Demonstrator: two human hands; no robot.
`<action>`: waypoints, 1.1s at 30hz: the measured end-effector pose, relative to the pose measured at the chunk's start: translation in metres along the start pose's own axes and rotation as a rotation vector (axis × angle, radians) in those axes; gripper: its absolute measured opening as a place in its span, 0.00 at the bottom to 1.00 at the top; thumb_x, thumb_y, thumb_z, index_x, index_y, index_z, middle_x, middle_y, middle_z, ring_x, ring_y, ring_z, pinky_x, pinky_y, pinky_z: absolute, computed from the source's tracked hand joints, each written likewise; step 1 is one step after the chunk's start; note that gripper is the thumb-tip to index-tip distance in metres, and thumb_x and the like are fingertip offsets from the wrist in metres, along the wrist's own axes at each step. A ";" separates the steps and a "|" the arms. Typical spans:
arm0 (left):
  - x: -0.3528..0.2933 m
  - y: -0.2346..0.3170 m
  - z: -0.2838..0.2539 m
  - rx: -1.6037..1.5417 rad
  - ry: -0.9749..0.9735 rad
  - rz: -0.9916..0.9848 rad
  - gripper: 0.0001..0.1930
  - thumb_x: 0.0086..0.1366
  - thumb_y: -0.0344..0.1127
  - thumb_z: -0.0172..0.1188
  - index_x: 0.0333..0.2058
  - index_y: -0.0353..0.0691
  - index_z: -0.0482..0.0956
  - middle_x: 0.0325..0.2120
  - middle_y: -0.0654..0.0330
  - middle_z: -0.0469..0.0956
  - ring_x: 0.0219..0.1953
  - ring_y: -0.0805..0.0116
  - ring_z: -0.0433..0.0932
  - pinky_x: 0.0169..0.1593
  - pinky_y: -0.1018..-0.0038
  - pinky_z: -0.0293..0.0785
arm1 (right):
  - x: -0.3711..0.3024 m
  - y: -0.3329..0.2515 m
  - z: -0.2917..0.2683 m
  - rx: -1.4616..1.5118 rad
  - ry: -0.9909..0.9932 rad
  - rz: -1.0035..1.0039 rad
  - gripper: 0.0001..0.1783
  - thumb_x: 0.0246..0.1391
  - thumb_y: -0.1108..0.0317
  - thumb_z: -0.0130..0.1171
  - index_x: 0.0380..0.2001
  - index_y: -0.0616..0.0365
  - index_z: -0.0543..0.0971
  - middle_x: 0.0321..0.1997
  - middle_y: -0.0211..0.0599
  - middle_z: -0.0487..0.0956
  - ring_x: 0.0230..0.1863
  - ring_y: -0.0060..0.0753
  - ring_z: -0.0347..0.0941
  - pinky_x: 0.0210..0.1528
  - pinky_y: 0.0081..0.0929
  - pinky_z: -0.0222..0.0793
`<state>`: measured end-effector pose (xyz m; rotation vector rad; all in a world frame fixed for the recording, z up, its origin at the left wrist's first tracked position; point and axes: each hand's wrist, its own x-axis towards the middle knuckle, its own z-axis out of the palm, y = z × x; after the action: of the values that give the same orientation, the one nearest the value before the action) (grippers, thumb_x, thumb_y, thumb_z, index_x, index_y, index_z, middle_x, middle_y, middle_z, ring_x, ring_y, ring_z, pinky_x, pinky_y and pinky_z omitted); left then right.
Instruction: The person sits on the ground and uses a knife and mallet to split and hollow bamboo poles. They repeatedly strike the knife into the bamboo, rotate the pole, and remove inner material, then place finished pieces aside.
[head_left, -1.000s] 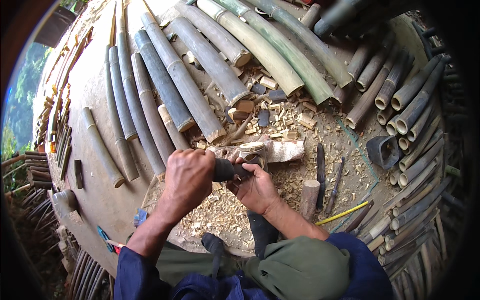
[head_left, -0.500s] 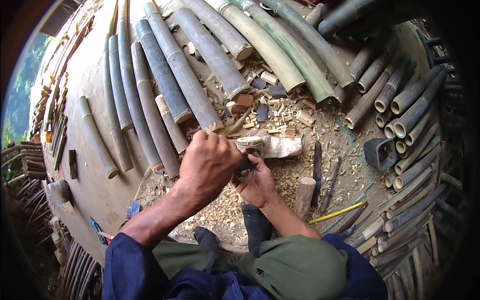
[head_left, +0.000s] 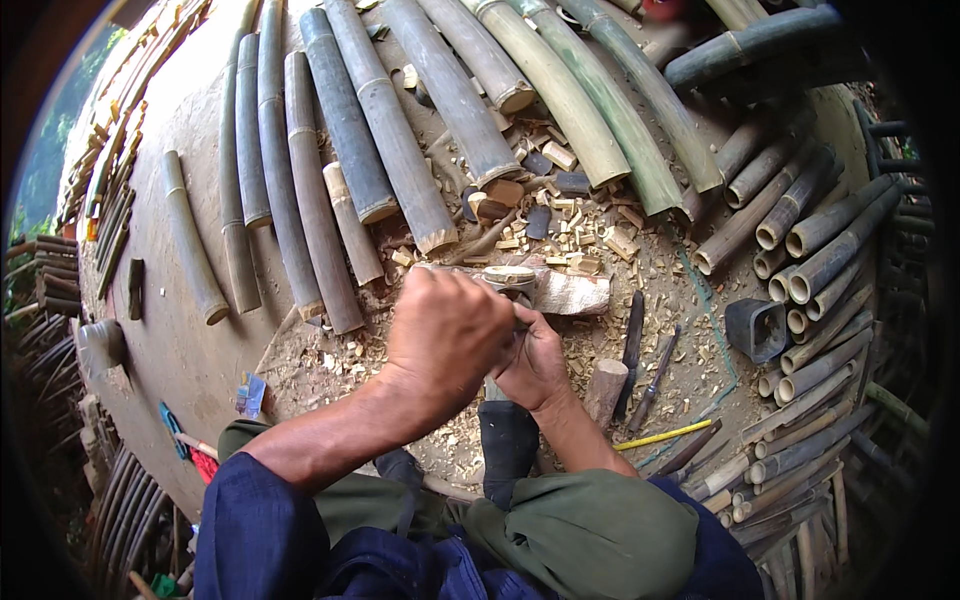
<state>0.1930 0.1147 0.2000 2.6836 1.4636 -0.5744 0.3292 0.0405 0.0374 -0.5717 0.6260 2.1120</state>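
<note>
My left hand (head_left: 450, 328) is closed in a fist, palm down; what it grips is hidden beneath it. Beside it, my right hand (head_left: 534, 362) has its fingers bent and pressed together around something dark, mostly covered by the left hand. Just beyond my fingers, a short bamboo piece (head_left: 510, 277) shows a pale round end. It rests against a pale, rough wood block (head_left: 575, 294) lying on the ground. Under my hands, a narrow light-coloured strip (head_left: 493, 389) pokes out toward my foot; its kind is unclear.
Long bamboo poles (head_left: 375, 130) lie ahead, with cut bamboo tubes (head_left: 820, 380) stacked at the right. Wood chips (head_left: 440, 425) cover the ground. To the right are an upright log (head_left: 606, 388), a dark-handled tool (head_left: 656, 378), a yellow stick (head_left: 663, 434) and a black container (head_left: 756, 331).
Both hands are slightly farther right and lower in the picture, and the view itself has shifted a little. The light strip below my hands has come into sight.
</note>
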 end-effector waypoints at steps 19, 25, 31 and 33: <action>-0.096 0.036 0.108 -1.219 -0.675 -0.501 0.19 0.54 0.38 0.70 0.37 0.26 0.83 0.34 0.35 0.85 0.41 0.41 0.87 0.49 0.53 0.83 | -0.029 -0.008 0.005 -0.979 0.344 0.119 0.15 0.65 0.62 0.57 0.35 0.66 0.82 0.32 0.46 0.84 0.24 0.39 0.83 0.22 0.34 0.81; -0.083 0.181 0.124 -1.611 -0.282 -0.808 0.21 0.56 0.38 0.72 0.43 0.27 0.80 0.32 0.37 0.85 0.37 0.40 0.87 0.46 0.53 0.83 | -0.029 -0.057 0.029 -1.734 0.398 0.243 0.19 0.60 0.61 0.53 0.25 0.66 0.83 0.18 0.41 0.80 0.12 0.28 0.72 0.13 0.27 0.68; -0.125 0.119 0.153 -1.754 -0.253 -0.656 0.24 0.52 0.41 0.80 0.43 0.33 0.83 0.33 0.51 0.87 0.34 0.61 0.87 0.45 0.64 0.82 | -0.034 -0.016 0.016 -1.521 0.410 0.108 0.18 0.66 0.61 0.53 0.33 0.67 0.83 0.29 0.41 0.83 0.22 0.30 0.78 0.23 0.28 0.79; -0.120 0.069 0.150 -1.516 -0.245 -0.779 0.26 0.47 0.40 0.82 0.43 0.34 0.86 0.32 0.53 0.88 0.34 0.62 0.87 0.45 0.64 0.83 | -0.009 -0.002 0.012 -1.307 0.365 0.070 0.17 0.68 0.60 0.54 0.36 0.65 0.82 0.34 0.40 0.84 0.30 0.31 0.81 0.27 0.29 0.82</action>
<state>0.1454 -0.0504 0.0897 0.8678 1.6977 0.2235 0.3339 0.0434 0.0515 -1.6522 -0.6921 2.2843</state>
